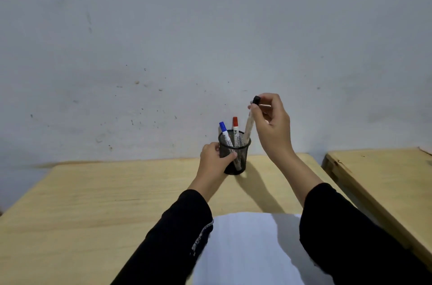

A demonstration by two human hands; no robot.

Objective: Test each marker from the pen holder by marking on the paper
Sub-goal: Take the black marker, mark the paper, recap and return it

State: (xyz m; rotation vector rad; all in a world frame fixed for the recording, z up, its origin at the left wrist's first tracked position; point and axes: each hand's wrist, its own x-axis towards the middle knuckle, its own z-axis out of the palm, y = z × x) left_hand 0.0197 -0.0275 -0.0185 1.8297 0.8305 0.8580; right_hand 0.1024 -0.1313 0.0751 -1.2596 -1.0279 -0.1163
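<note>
The right hand [272, 121] pinches the black-capped marker [250, 121] just under its cap, thumb and forefinger closed on the barrel, with the lower end of the marker inside the mesh pen holder [234, 152]. The left hand [215, 158] wraps around the holder's near side, fingers curled on the black wire wall to steady it at the far edge of the wooden table [105, 191], close against the pale wall [187, 39]. Two more markers stand in the holder: a blue-capped marker [225, 131] leaning left and a red-capped marker [235, 129] nearly upright. All three caps appear to be on. The paper [245, 249] lies on the near part of the table, between the two dark sleeves [182, 226], and the part of it that shows carries no mark; its lower and right areas are hidden by the arm or cut off by the frame. By the look of it, the testing is at its very start: no marker uncapped, none tried on the sheet, and all three left to do. A second wooden table [385, 179] stands just beside, to the right
</note>
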